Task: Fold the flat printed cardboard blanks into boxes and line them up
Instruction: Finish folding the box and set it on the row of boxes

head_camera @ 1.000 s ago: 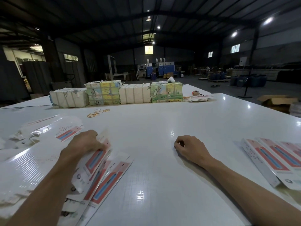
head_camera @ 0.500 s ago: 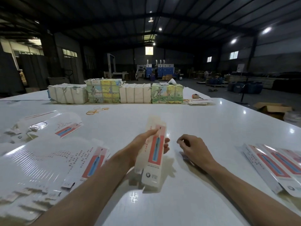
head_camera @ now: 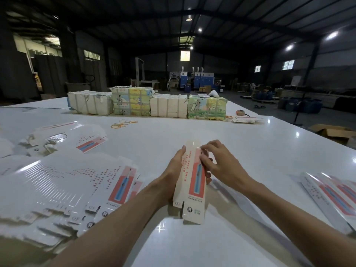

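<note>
Now, left to right.
Blank stack (head_camera: pixel 63 182): fanned at left, one fewer.
Left hand (head_camera: pixel 176 166): clasps blank (head_camera: pixel 192 182), just lifted to centre.
Right hand (head_camera: pixel 217 164): newly joined, fingertips pinching its upper edge; folding begins.
Finished boxes (head_camera: pixel 331 193): right edge.
Table (head_camera: pixel 240 143): open ahead.

A big, dim factory hall: steel roof trusses (head_camera: pixel 192 18) overhead, blue machines (head_camera: pixel 200 79) at the far wall, strapped bundles of printed stock (head_camera: pixel 146 103) lined along the wide white counter (head_camera: pixel 250 147).
</note>
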`<state>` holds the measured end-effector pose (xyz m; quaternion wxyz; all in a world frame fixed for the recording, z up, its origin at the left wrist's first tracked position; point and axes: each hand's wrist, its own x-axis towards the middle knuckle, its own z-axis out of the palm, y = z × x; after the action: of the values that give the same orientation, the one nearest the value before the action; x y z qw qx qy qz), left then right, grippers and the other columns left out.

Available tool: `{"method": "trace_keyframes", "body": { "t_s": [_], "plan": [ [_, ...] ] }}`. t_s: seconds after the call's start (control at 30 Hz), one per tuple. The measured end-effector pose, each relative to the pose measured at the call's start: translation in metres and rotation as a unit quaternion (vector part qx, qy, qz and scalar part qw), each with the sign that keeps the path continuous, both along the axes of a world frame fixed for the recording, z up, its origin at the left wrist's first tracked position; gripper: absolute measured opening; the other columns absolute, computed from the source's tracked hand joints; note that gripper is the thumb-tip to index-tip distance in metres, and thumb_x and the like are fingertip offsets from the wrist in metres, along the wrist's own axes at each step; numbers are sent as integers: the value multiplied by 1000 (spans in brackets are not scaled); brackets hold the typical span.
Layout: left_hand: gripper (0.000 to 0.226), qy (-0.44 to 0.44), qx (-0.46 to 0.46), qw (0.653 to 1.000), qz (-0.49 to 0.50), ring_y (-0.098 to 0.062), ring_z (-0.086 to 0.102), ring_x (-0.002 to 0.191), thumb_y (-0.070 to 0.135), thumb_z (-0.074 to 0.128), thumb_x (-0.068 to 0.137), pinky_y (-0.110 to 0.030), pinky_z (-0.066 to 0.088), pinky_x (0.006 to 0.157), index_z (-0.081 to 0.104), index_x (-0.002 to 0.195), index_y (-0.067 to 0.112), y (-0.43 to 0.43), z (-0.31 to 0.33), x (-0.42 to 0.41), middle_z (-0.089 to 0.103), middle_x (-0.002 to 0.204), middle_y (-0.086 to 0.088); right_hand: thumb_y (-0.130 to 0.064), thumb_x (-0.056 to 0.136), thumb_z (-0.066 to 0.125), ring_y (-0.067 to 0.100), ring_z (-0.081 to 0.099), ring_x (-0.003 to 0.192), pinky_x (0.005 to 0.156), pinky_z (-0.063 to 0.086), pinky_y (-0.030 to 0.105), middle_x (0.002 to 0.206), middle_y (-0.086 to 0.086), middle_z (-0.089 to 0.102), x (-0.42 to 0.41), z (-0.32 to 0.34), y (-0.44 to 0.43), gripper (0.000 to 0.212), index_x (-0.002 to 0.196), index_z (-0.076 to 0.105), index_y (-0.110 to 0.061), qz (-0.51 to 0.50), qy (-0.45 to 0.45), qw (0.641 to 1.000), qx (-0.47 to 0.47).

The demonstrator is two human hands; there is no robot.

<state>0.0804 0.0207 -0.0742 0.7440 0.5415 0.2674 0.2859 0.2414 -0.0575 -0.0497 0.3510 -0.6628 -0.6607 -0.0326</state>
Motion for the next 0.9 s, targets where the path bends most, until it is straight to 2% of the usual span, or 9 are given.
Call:
{"method": "trace_keyframes", "body": {
  "t_s": [0.1,0.17,0.23,0.37,0.43,0.57,0.7,0.8,0.9],
  "plan": [
    [71,-2,-24,999,-34,-36,75,88,68,37,104,-45,63,80,69,125,8,-1,1,-1,74,110,-22,-30,105,60,15,67,102,85,58,23,121,0,57,1,-6,5,20,113,65,-12,14,104,994,37],
    [73,-4,-18,998,-60,-35,75,88,67,35,104,-43,62,78,68,125,6,-2,2,-1,74,111,-22,-27,105,62,16,71,91,72,59,20,116,3,60,4,-6,6,17,103,64,-10,22,179,983,40],
    [76,-12,-19,995,-97,-32,73,85,68,34,103,-41,61,78,70,123,3,-1,3,1,72,110,-20,-23,104,64,11,70,94,68,57,18,117,4,64,11,-1,6,16,100,67,-8,22,245,968,52],
    [81,1,0,993,-116,-30,72,84,70,33,101,-39,60,79,69,128,4,2,4,5,72,110,-18,-20,101,69,10,65,108,85,57,23,123,-2,62,17,4,1,12,93,72,-11,26,247,965,85],
    [80,-1,-1,993,-119,-30,73,84,72,34,100,-39,61,78,73,124,7,3,3,5,72,111,-19,-21,99,71,11,66,107,82,59,22,125,-4,59,15,4,-2,12,92,73,-12,41,246,964,96],
    [77,-37,-17,986,-164,-29,70,85,73,39,96,-39,60,80,76,118,8,1,2,1,69,110,-19,-27,96,76,18,71,98,69,58,23,122,-5,66,14,8,-4,17,87,75,-13,79,306,946,64],
    [77,-34,-19,983,-181,-29,69,81,73,35,97,-39,60,78,77,111,10,0,1,0,68,105,-19,-31,96,76,14,72,101,82,52,22,122,-6,72,17,11,-6,21,82,79,-15,97,327,940,25],
    [77,-12,-9,985,-173,-27,70,77,73,31,98,-37,61,74,80,103,14,-2,5,2,71,99,-15,-26,97,74,22,73,105,95,52,37,118,-1,76,24,10,-5,23,87,82,-6,134,387,912,3],
    [69,-6,-26,984,-177,-21,66,70,71,36,96,-32,59,67,65,107,10,-8,9,7,67,88,-10,-24,96,71,27,73,106,96,57,39,122,2,76,28,8,-3,30,98,80,4,167,445,880,-21]
  ]
}}
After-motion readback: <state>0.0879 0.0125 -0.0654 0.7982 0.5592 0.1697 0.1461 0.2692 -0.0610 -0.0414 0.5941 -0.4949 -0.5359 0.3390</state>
